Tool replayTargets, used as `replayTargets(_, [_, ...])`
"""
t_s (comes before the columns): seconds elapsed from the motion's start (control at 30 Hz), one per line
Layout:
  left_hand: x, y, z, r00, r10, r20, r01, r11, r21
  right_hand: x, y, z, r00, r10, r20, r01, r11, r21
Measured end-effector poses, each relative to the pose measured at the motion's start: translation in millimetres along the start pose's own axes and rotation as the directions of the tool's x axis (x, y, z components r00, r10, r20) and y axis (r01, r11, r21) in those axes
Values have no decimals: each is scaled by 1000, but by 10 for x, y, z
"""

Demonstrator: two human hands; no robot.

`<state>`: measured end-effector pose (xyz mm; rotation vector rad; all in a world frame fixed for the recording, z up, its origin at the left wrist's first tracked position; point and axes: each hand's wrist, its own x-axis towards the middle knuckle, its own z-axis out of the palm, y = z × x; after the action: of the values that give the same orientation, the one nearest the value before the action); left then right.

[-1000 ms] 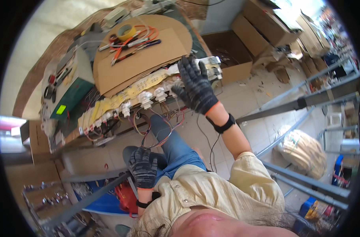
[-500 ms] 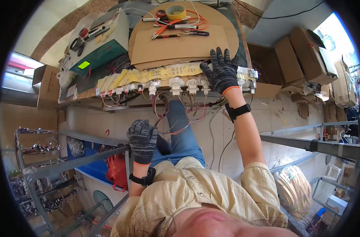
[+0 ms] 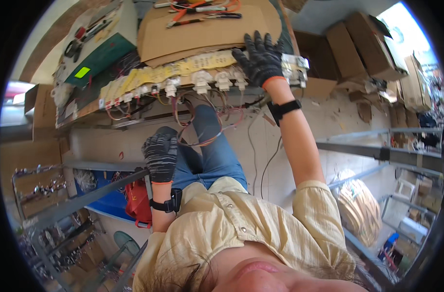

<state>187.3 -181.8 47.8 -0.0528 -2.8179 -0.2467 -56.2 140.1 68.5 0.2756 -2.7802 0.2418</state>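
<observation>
My right hand (image 3: 261, 59), in a dark glove with an orange cuff, lies flat with fingers spread on the front edge of a workbench, over a row of white lamp sockets (image 3: 202, 80) wired along a yellow strip (image 3: 149, 75). A sheet of brown cardboard (image 3: 202, 29) lies just beyond it. My left hand (image 3: 160, 155), in a striped grey glove, hangs low by my knee in blue jeans, near a grey metal rail (image 3: 100, 190). It holds nothing that I can see. Red and white wires (image 3: 207, 121) dangle under the bench.
Pliers and orange-handled tools (image 3: 197, 12) lie on the cardboard. A green mat (image 3: 100, 58) with tools is at the left. Cardboard boxes (image 3: 358, 48) are stacked at the right. Grey metal racks (image 3: 377, 151) flank both sides; a red bag (image 3: 136, 204) sits low left.
The view has swung, so the bench now sits higher and more central. My right hand stays on the bench edge. My left hand stays low by my knee.
</observation>
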Motion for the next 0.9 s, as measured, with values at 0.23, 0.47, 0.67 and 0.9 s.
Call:
replayTargets(0.23, [-285,-263,30,997,3,-75,-7,999,-47,27,-39,42,998,26,-58,-40,967,-252])
replayTargets(0.47, [-551,-731,-94,970,-196,142,214,969,-123,25,-78,-26,998,63,-6,-62,951,-304])
replayTargets(0.67, [-686,-940,67,973,-197,121,214,966,-145,-24,-47,-141,995,89,54,-74,969,-237])
replayTargets(0.9, [-709,-1054,147,976,-195,95,212,954,-214,-93,66,-144,984,-180,-13,162,914,-372])
